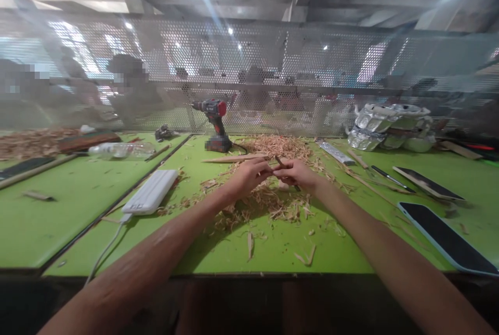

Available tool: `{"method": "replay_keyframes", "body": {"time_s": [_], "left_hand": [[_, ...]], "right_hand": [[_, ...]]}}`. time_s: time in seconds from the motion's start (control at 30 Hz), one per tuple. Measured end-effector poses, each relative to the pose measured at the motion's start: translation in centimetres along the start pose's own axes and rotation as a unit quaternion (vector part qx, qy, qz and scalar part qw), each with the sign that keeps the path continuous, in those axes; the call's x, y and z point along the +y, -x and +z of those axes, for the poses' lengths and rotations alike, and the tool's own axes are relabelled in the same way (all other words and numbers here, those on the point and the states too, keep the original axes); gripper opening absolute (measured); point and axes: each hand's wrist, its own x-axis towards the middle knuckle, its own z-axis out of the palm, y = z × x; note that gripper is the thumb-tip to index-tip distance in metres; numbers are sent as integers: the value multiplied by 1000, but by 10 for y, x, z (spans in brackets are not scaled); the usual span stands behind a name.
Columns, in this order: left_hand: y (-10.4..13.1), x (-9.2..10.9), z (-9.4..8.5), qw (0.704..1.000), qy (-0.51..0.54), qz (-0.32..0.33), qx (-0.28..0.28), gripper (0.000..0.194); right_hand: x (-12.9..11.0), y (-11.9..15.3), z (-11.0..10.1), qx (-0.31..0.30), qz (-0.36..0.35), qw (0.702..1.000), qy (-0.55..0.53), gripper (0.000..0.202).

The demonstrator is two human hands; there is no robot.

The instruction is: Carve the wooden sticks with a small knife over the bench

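Observation:
My left hand (pixel 251 175) is closed, its fingertips pinched together and meeting my right hand over the shavings. What it pinches is too small to make out. My right hand (pixel 302 175) is closed round a thin dark stick-like tool (pixel 278 160), which slants across the fingers; its lower end shows beneath the hand. Just behind my left hand lies a long pale pointed wooden strip (pixel 230 158). Curled wood shavings (pixel 284 208) are scattered under and around both hands, with a larger heap (pixel 278 145) behind them.
A cordless drill (pixel 214 122) stands at the back on the green table (pixel 218 262). To the left are a white power bank (pixel 151 192) with a cable and a plastic bottle (pixel 120 149). On the right lie a phone (pixel 444 236), a slim tool (pixel 392 178) and foil-like silver containers (pixel 385 127). A perforated screen (pixel 265 65) borders the back.

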Motion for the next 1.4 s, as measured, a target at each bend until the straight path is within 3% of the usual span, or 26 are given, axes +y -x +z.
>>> {"method": "replay_keyframes", "body": {"time_s": [0.13, 0.3, 0.47, 0.67, 0.8, 0.93, 1.17, 1.27, 1.4], "left_hand": [[0, 0, 4, 995, 35, -73, 53, 13], [1, 1, 9, 983, 108, -136, 61, 11], [0, 0, 9, 992, 79, -86, 56, 11], [1, -3, 7, 999, 16, -26, 25, 13], [0, -1, 2, 1000, 5, -26, -8, 17], [-2, 1, 1, 997, 13, -70, -20, 16], [-5, 5, 4, 972, 46, -227, -35, 13], [-5, 6, 6, 967, 37, -248, -51, 17], [-3, 2, 11, 970, 20, -241, -30, 9]], "right_hand": [[1, 0, 2, 23, -34, 998, 44, 47], [4, -4, 2, 49, -50, 993, 93, 55], [8, -7, -2, 41, -48, 995, 79, 60], [9, -7, -3, 25, -52, 996, 68, 49], [8, -5, -3, 2, -56, 995, 85, 47], [11, -6, -3, 5, -68, 990, 120, 46], [8, -6, -1, 30, -110, 973, 199, 39], [8, -7, 2, 63, -149, 955, 248, 39], [13, -9, 4, 80, -170, 942, 277, 38]]}}
